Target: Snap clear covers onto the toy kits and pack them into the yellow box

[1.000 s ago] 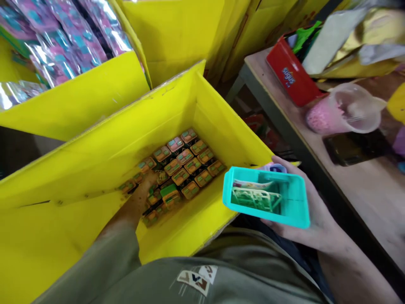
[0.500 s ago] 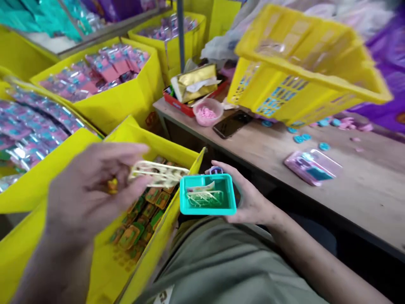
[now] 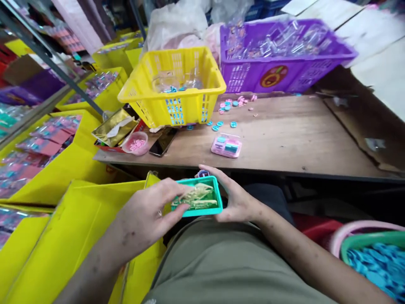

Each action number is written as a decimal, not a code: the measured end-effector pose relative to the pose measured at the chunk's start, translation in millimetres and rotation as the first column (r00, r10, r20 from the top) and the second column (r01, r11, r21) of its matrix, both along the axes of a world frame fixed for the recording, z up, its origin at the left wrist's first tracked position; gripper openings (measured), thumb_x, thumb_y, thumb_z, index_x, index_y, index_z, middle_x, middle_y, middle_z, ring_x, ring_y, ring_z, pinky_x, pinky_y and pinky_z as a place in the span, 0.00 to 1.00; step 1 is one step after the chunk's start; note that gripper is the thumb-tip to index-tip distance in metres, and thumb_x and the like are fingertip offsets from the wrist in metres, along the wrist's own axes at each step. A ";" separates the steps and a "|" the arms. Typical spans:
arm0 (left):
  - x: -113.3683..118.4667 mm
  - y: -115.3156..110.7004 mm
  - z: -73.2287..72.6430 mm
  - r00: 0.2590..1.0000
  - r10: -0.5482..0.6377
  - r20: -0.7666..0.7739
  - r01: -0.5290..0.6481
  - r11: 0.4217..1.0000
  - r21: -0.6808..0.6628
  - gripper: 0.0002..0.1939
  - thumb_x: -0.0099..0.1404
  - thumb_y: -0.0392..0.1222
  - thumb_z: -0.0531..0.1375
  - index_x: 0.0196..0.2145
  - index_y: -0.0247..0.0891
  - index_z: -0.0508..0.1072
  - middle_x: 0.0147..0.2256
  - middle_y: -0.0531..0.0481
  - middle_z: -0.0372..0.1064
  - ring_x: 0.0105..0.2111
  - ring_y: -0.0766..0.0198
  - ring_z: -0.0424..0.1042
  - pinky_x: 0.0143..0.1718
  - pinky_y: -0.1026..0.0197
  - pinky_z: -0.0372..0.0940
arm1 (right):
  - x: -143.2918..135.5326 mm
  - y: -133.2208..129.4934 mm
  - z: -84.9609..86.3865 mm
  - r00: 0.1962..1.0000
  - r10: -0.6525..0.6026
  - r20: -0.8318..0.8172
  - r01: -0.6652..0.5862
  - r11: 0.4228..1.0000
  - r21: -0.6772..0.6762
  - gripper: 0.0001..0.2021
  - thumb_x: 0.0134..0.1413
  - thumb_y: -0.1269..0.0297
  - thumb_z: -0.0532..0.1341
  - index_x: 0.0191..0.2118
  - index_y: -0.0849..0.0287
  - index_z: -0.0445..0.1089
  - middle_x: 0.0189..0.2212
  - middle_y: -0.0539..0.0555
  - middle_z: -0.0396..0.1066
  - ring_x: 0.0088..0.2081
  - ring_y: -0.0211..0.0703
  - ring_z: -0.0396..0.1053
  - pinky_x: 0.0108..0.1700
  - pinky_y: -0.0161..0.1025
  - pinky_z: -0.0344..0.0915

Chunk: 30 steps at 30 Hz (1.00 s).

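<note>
My right hand [image 3: 236, 198] grips a small teal plastic box [image 3: 219, 198] by its right end, its open top facing me. A purple piece [image 3: 203, 173] shows at the box's far side, beside my fingertips. My left hand [image 3: 158, 207] reaches over the left end of the box, thumb and fingers pinched on a cream openwork plastic piece [image 3: 199, 193]. That piece is tilted inside the box, over other thin cream parts. Motion blurs the fingertips, and the left hand hides part of the box.
A wooden table [image 3: 278, 143] carries a yellow basket [image 3: 177, 99], a purple basket [image 3: 247, 76], a phone [image 3: 163, 141], a pink cup [image 3: 136, 143] and a clear-lidded pink case [image 3: 226, 146]. Yellow cartons [image 3: 95, 202] stand at left. A green tub [image 3: 348, 242] of blue pieces sits lower right.
My left hand has brought the cream piece rightward from beside the box into it. The view has swung right, bringing the purple basket and green tub into sight.
</note>
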<state>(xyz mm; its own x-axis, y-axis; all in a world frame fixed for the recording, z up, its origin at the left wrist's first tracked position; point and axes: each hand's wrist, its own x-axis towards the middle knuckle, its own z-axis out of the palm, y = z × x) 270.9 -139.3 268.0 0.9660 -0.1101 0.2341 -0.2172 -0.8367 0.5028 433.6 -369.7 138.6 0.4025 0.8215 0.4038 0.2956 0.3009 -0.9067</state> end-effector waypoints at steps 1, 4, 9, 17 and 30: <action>4.0 -0.6 0.7 0.999 -0.035 0.025 0.034 0.999 0.042 0.12 0.82 0.43 0.65 0.59 0.49 0.82 0.50 0.50 0.80 0.33 0.65 0.78 0.38 0.64 0.75 | 1.0 -3.3 0.6 1.000 -0.013 0.002 0.013 1.000 0.009 0.59 0.51 0.63 0.82 0.84 0.42 0.55 0.75 0.60 0.67 0.72 0.64 0.72 0.75 0.58 0.69; 15.1 0.7 9.9 0.995 -0.065 0.077 0.057 0.993 0.106 0.13 0.82 0.47 0.65 0.60 0.48 0.83 0.54 0.46 0.76 0.33 0.65 0.77 0.37 0.62 0.74 | 3.1 -11.2 1.7 0.998 -0.059 -0.006 0.059 0.998 0.012 0.59 0.50 0.64 0.82 0.84 0.43 0.55 0.75 0.61 0.67 0.72 0.64 0.72 0.75 0.58 0.69; 35.7 -21.0 23.4 0.944 0.161 0.287 -0.145 0.986 -0.078 0.07 0.83 0.47 0.67 0.54 0.47 0.82 0.41 0.53 0.77 0.34 0.63 0.75 0.38 0.61 0.73 | 4.2 -16.0 -3.9 0.997 -0.075 -0.014 0.075 0.997 0.006 0.59 0.50 0.65 0.80 0.84 0.43 0.55 0.75 0.60 0.66 0.73 0.64 0.71 0.76 0.59 0.67; 60.0 -60.7 -20.0 0.984 -0.150 0.099 0.131 0.975 0.181 0.23 0.89 0.53 0.52 0.72 0.40 0.67 0.64 0.35 0.73 0.62 0.43 0.70 0.62 0.39 0.68 | 6.9 -12.0 -10.6 0.984 -0.169 0.050 0.166 0.985 0.050 0.49 0.53 0.63 0.78 0.79 0.48 0.62 0.74 0.60 0.68 0.74 0.65 0.68 0.77 0.60 0.66; 36.1 -17.3 -138.5 0.802 0.550 -0.232 -0.596 0.752 -0.281 0.15 0.83 0.55 0.55 0.49 0.43 0.74 0.48 0.43 0.77 0.51 0.49 0.77 0.59 0.46 0.74 | 12.6 -41.5 -36.7 0.973 -0.120 -0.196 0.109 0.992 -0.065 0.55 0.52 0.57 0.84 0.80 0.43 0.57 0.72 0.60 0.69 0.70 0.59 0.74 0.73 0.55 0.73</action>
